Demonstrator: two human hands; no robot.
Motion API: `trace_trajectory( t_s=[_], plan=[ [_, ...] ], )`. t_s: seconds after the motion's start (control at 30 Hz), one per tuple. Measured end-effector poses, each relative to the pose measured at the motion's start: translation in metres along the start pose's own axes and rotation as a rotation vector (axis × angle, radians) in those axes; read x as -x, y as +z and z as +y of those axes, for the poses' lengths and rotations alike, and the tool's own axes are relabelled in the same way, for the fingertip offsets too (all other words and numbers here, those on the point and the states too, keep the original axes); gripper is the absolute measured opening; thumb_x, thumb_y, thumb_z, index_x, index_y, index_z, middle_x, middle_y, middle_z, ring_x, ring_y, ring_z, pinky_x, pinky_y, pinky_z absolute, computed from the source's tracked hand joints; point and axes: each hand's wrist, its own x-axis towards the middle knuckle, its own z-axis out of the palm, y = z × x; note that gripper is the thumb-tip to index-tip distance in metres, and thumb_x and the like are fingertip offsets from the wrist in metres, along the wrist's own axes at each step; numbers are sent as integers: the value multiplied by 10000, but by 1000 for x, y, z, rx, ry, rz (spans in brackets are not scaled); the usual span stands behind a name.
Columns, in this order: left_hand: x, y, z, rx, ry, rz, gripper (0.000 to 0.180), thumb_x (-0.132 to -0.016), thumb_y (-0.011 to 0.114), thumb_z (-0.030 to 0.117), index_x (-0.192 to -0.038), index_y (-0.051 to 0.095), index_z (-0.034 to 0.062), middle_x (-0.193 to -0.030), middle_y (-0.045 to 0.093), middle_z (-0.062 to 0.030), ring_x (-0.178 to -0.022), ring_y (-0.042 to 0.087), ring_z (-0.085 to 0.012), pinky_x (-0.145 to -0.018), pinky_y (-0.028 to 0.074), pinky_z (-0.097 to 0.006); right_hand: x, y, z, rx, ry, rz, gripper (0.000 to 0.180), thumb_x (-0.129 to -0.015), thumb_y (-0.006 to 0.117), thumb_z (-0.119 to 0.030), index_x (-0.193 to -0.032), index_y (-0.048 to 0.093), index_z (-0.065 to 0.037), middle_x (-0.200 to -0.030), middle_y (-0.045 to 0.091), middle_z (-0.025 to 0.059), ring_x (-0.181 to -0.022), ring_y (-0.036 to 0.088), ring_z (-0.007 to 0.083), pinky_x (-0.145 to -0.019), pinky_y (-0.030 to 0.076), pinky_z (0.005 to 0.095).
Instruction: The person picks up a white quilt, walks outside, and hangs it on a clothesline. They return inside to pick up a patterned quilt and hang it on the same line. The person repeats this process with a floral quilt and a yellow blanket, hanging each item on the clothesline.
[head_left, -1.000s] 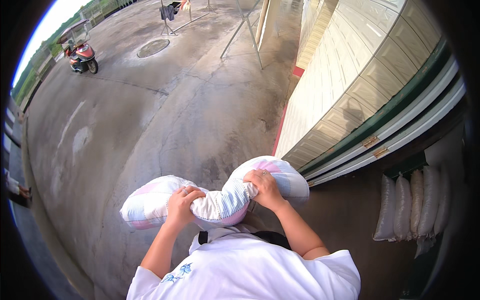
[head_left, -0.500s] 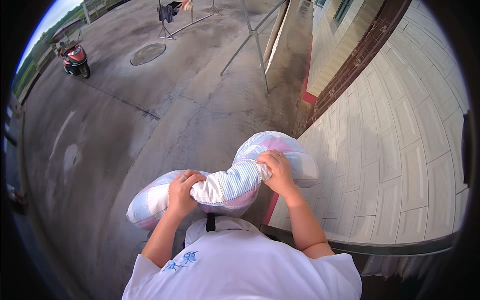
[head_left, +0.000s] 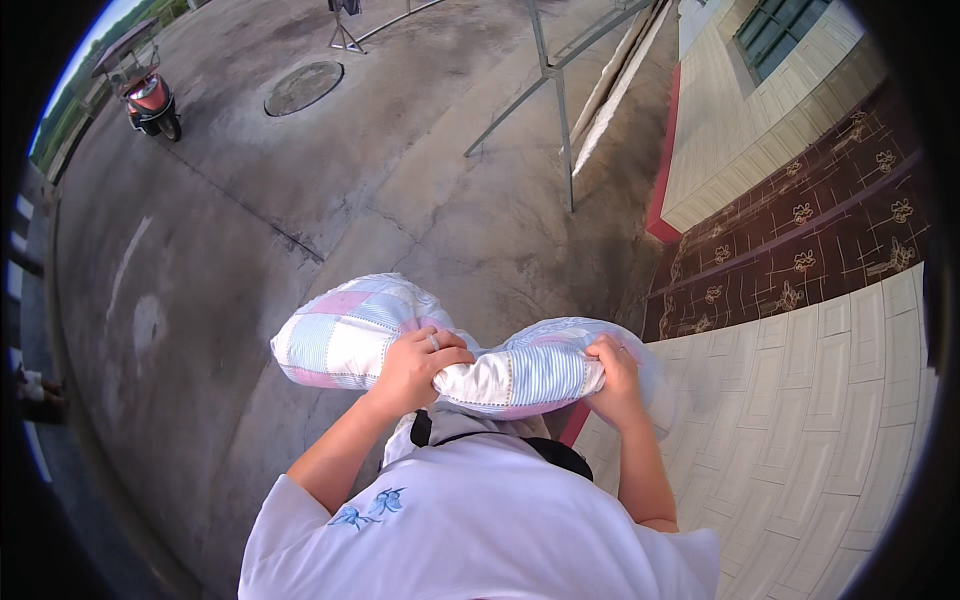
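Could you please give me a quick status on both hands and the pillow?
Left hand and right hand both gripping patchwork pillow at its middle. Pillow at chest height, ends bulging out. Nothing in the way.

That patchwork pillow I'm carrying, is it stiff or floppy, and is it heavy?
Likely floppy: the pillow pinches in where the left hand and right hand grip it, its ends bulging. Probably light for its bulk, being held out in front.

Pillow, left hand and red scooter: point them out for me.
pillow [head_left: 520, 375], head view, striped middle panel
left hand [head_left: 415, 368], head view, back of hand
red scooter [head_left: 150, 98], head view, red body
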Motion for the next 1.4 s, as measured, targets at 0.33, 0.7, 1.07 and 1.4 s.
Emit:
trace_trajectory(
  t_s=[0.33, 0.7, 1.07, 1.4],
  plan=[
    [-250, -79, -179, 172, 339, -142, 358, -569, 698, 4, -919, 707, 77, -948, 685, -7, -778, 585, -226, -695, 488, -325, -252, -27, 73, -164, 321, -517, 549, -625, 872, -144, -1036, 514, -75, -998, 639, 117, -960, 630, 317, -828, 485, 389],
    [-496, -150, -350, 286, 663, -218, 202, -662, 733, 111, -862, 709, 97, -911, 689, -1, -769, 557, -209, -694, 468, -319, -416, 2, 170, -923, 878, -502, 677, -875, 690, -471, -1374, 449, -82, -1315, 514, 96, -1204, 538, 207, -950, 491, 363],
    [-650, -192, -523, 290, 638, -349, 227, -639, 774, 133, -853, 708, 100, -924, 701, 29, -823, 561, -204, -726, 476, -318, -441, 292, 405, -1068, 1466, -407, 900, -858, 714, -481, -1555, 257, -141, -1558, 336, 123, -1405, 361, 249, -1124, 341, 401],
    [-766, -245, -734, 109, 461, -149, 258, -636, 763, 45, -870, 662, 85, -939, 690, -38, -917, 604, -254, -832, 463, -364, -811, 235, 305, -674, 407, -9, 862, -765, 830, -124, -1503, 388, -188, -1444, 477, 97, -1325, 463, 227, -1094, 376, 350]
  ],
)
